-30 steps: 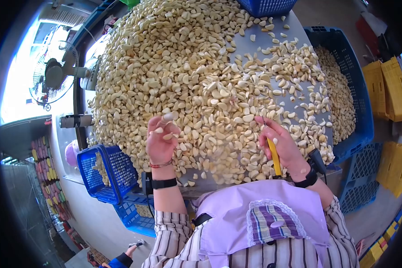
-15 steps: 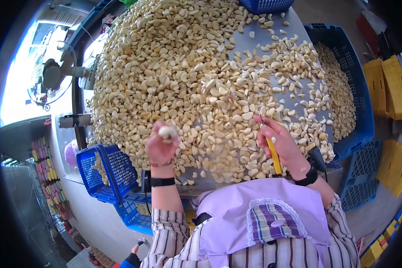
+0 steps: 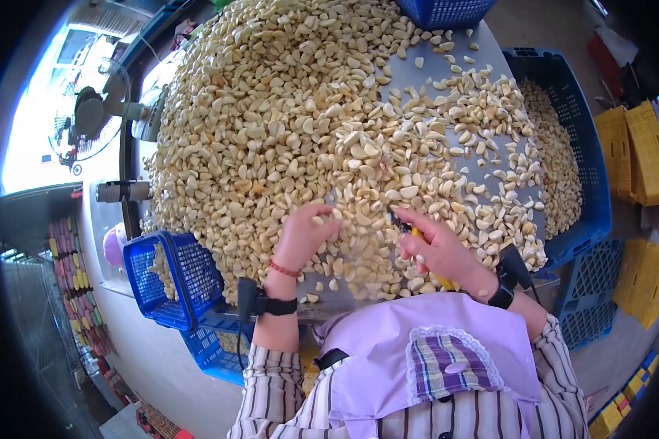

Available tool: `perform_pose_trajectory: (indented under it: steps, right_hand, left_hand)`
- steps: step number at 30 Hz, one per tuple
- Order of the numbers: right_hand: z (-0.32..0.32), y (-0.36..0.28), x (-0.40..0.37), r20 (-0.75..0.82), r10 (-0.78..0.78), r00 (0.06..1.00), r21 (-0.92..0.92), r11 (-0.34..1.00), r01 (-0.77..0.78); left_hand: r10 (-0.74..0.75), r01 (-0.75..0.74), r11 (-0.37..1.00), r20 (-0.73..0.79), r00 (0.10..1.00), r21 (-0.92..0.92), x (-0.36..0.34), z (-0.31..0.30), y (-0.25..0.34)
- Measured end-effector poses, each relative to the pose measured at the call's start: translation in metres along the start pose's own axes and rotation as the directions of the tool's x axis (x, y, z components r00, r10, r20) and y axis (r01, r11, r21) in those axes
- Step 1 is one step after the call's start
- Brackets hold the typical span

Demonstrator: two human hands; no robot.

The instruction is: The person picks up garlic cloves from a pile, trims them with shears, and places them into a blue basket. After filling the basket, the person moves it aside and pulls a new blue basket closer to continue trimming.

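Peeled garlic cloves (image 3: 271,139) lie in a thick heap over the metal table. My left hand (image 3: 305,235) is over the near part of the heap, its thumb and forefinger pinched on a pale garlic clove (image 3: 322,218). To its right, my right hand (image 3: 443,252) is closed round a small yellow-handled knife (image 3: 418,233). The knife's dark, thin tip points left toward my left hand; part of the handle is hidden by the fingers. Loose cloves lie beneath and between both hands.
A blue crate (image 3: 597,168) of cloves stands right of the metal table (image 3: 421,69). A blue basket (image 3: 198,271) is at the near left, another blue basket (image 3: 447,11) at the far edge. A fan (image 3: 90,110) stands left; yellow crates (image 3: 630,150) are far right.
My left hand has moved right, toward the knife, and turned from palm-up to back-up. My right hand has shifted slightly left, and the knife now tilts more to the left.
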State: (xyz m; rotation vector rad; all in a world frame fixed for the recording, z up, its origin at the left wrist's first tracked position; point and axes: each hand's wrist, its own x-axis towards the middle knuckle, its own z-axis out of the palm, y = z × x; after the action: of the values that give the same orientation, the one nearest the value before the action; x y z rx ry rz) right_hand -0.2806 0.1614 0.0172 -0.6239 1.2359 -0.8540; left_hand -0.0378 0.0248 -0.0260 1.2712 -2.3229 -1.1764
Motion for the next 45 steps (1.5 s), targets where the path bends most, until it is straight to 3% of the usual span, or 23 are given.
perform_pose_trajectory:
  steps: [1, 3, 6, 10, 15, 17, 18, 19, 20, 21, 22, 23, 24, 25, 26, 27, 28, 30, 33, 38, 42, 44, 45]
  right_hand:
    - [0.003, -0.001, -0.002, 0.027, -0.051, 0.998, -0.025, 0.998, 0.052]
    - [0.001, -0.015, -0.009, 0.119, 0.011, 0.993, -0.154, 0.988, 0.007]
    - [0.004, -0.01, -0.009, 0.189, -0.181, 0.965, -0.285, 0.93, 0.231]
    - [0.009, -0.005, -0.008, 0.211, -0.302, 0.93, -0.331, 0.873, 0.358]
    - [0.006, 0.002, -0.006, 0.198, -0.148, 0.969, -0.216, 0.957, 0.191]
    - [0.002, -0.007, -0.011, 0.117, 0.04, 0.992, 0.012, 0.999, -0.042]
    - [0.0, -0.007, -0.01, 0.12, 0.031, 0.992, 0.013, 0.999, -0.033]
    - [-0.002, -0.006, -0.011, 0.074, 0.013, 0.997, 0.046, 0.999, -0.017]
    - [-0.004, -0.005, -0.012, 0.027, 0.0, 1.0, 0.079, 0.997, -0.003]
    - [-0.006, -0.004, -0.012, -0.003, -0.005, 1.0, 0.136, 0.991, 0.005]
    - [-0.008, -0.002, -0.011, 0.0, -0.009, 1.0, 0.136, 0.991, 0.009]
    - [-0.011, 0.001, -0.008, -0.011, -0.032, 0.999, 0.183, 0.983, 0.034]
    - [-0.012, 0.003, -0.005, -0.021, -0.055, 0.998, 0.231, 0.971, 0.058]
    - [-0.013, 0.005, -0.002, -0.016, -0.067, 0.998, 0.272, 0.96, 0.069]
    - [-0.013, 0.005, 0.0, -0.015, -0.072, 0.997, 0.277, 0.958, 0.073]
    - [-0.012, 0.006, 0.001, -0.006, -0.063, 0.998, 0.263, 0.963, 0.062]
    - [-0.012, 0.006, 0.001, 0.001, -0.051, 0.999, 0.247, 0.968, 0.049]
    - [-0.009, 0.007, 0.002, -0.005, -0.052, 0.999, 0.232, 0.971, 0.052]
    - [-0.008, 0.007, 0.001, 0.009, -0.037, 0.999, 0.214, 0.976, 0.034]
    - [-0.01, 0.011, -0.002, 0.012, -0.055, 0.998, 0.22, 0.974, 0.051]
    - [-0.013, 0.014, -0.004, -0.068, -0.006, 0.998, 0.214, 0.977, 0.02]
    - [-0.015, 0.017, -0.001, -0.082, -0.063, 0.995, 0.205, 0.976, 0.079]
    - [-0.015, 0.015, -0.001, -0.087, -0.057, 0.995, 0.209, 0.975, 0.074]
  left_hand:
    - [0.007, -0.007, 1.0, 0.008, 1.0, 0.0, -0.002, -0.003, 0.012]
    - [-0.401, 0.517, 0.625, 0.327, 0.856, -0.585, -0.011, -0.01, 0.047]
    - [-0.313, 0.421, 0.396, 0.311, 0.897, -0.816, -0.024, 0.006, 0.06]
    - [-0.318, 0.431, 0.382, 0.322, 0.892, -0.817, -0.033, 0.017, 0.08]
    - [-0.228, 0.446, 0.396, 0.384, 0.895, -0.803, -0.043, 0.007, 0.074]
    - [0.036, 0.166, -0.096, 0.164, 0.986, -0.981, -0.051, -0.006, 0.07]
    - [-0.212, -0.061, -0.167, -0.024, 0.977, -0.984, -0.062, -0.021, 0.059]
    - [-0.137, -0.238, -0.323, -0.204, 0.969, -0.916, -0.07, -0.047, 0.028]
    - [-0.319, -0.51, -0.162, -0.444, 0.837, -0.845, -0.071, -0.074, 0.043]
    - [-0.121, -0.557, -0.108, -0.546, 0.829, -0.823, -0.081, -0.111, 0.036]
    - [-0.121, -0.603, 0.471, -0.724, 0.679, -0.644, -0.107, -0.147, 0.0]
    - [-0.237, -0.327, 0.859, -0.872, 0.429, -0.395, -0.123, -0.184, -0.028]
    - [-0.23, -0.329, 0.861, -0.875, 0.425, -0.387, -0.132, -0.209, -0.049]
    - [-0.166, 0.303, 0.953, -0.869, 0.466, -0.02, -0.139, -0.231, -0.065]
    - [-0.144, 0.753, 0.535, -0.837, 0.529, 0.384, -0.125, -0.232, -0.042]
    - [-0.228, 0.918, 0.04, -0.891, 0.392, 0.394, -0.118, -0.212, -0.022]
    - [-0.227, 0.917, 0.04, -0.89, 0.395, 0.397, -0.105, -0.202, -0.006]
    - [0.219, 0.829, 0.108, -0.827, 0.518, 0.548, -0.084, -0.188, 0.009]
    - [-0.017, 0.572, 0.732, -0.828, 0.56, 0.371, -0.023, -0.131, 0.022]
    - [-0.071, 0.433, 0.619, -0.503, 0.861, 0.655, 0.062, -0.022, -0.001]
    - [-0.006, 0.256, 0.895, -0.562, 0.827, 0.367, 0.063, -0.004, -0.022]
    - [-0.319, 0.17, 0.906, -0.359, 0.877, -0.388, 0.052, -0.006, 0.004]
    - [-0.386, 0.228, 0.842, -0.25, 0.888, -0.489, 0.044, -0.008, 0.032]
